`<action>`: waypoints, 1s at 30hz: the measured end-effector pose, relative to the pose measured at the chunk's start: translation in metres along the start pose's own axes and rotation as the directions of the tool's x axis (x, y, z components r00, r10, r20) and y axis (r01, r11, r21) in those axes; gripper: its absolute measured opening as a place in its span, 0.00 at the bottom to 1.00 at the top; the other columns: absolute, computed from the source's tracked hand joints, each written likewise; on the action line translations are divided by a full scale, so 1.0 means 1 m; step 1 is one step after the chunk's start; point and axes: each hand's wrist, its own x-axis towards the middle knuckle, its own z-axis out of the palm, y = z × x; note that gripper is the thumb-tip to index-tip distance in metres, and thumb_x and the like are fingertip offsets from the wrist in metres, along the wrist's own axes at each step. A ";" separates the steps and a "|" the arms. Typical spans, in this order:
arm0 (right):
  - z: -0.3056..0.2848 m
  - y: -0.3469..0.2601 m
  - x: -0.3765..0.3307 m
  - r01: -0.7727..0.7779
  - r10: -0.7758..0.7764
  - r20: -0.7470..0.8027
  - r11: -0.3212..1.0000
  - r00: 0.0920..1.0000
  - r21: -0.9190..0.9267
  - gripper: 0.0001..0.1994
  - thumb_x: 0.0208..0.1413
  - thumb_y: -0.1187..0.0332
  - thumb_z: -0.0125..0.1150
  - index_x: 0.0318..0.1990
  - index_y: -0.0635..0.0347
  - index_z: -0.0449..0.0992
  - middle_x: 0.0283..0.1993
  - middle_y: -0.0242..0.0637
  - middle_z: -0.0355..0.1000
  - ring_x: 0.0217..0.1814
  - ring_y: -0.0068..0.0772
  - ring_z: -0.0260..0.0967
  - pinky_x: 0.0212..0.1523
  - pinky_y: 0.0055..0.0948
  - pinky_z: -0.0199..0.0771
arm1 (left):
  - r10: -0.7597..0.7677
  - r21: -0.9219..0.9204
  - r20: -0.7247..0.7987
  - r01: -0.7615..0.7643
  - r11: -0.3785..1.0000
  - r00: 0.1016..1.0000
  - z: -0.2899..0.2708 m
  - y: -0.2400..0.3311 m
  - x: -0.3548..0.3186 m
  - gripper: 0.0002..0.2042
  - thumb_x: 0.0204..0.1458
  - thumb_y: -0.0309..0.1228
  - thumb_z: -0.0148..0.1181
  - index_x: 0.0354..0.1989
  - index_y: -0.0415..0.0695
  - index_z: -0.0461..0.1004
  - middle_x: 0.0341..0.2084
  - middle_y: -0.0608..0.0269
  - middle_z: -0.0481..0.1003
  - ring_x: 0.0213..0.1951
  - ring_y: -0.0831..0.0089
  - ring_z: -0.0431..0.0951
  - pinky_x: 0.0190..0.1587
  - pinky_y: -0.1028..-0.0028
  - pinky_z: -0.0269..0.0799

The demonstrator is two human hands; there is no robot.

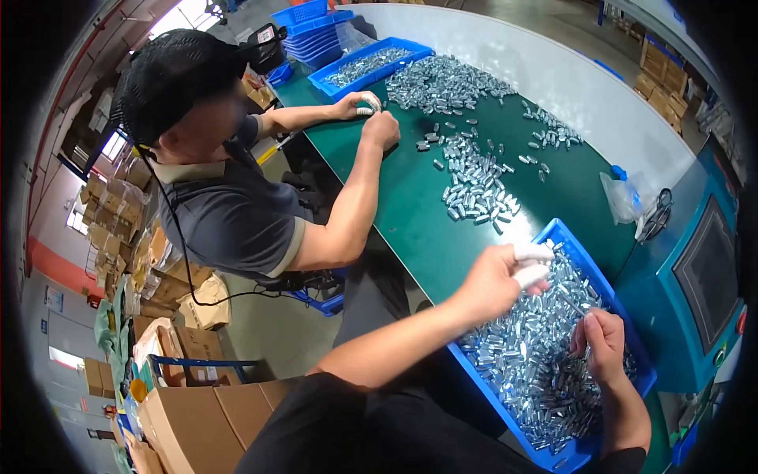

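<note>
Over the blue tray (598, 276) of small silver metal parts (537, 355), I see my left hand (497, 280) raised, white-capped fingers (533, 253) pinched, contents unclear; my right hand (604, 344) rests curled on the parts; beyond, a co-worker's hands (371, 114) sort more on the green table (410, 213).

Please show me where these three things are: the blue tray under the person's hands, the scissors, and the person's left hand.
blue tray (566, 234): head view, on its bare far rim.
scissors (655, 215): head view, on the dark handles.
left hand (496, 280): head view, on the back of the hand.
</note>
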 end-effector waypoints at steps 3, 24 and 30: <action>-0.002 0.002 0.000 -0.025 0.025 0.008 0.999 1.000 -0.041 0.20 0.68 0.67 0.46 0.20 0.62 0.67 0.15 0.33 0.65 0.15 0.23 0.63 0.20 0.24 0.65 | -0.025 -0.097 0.037 0.028 0.995 0.999 0.014 -0.025 0.000 0.10 0.60 0.25 0.60 0.49 0.37 0.77 0.37 0.60 0.81 0.39 0.75 0.82 0.41 0.75 0.78; -0.007 0.006 0.002 -0.028 0.024 -0.032 0.989 0.999 -0.149 0.21 0.66 0.69 0.49 0.18 0.63 0.68 0.13 0.32 0.66 0.14 0.22 0.62 0.18 0.24 0.62 | 0.046 -0.238 0.180 -0.002 0.971 0.983 0.014 -0.046 -0.003 0.06 0.60 0.24 0.60 0.44 0.39 0.75 0.37 0.59 0.81 0.40 0.72 0.82 0.41 0.74 0.79; 0.002 0.006 0.003 0.029 -0.033 -0.010 0.953 0.999 -0.301 0.20 0.65 0.70 0.49 0.18 0.62 0.68 0.14 0.33 0.66 0.14 0.24 0.63 0.18 0.24 0.61 | -0.153 -0.086 0.199 0.173 0.981 0.968 0.017 -0.032 -0.008 0.04 0.59 0.24 0.61 0.40 0.39 0.74 0.32 0.60 0.81 0.34 0.75 0.81 0.38 0.75 0.78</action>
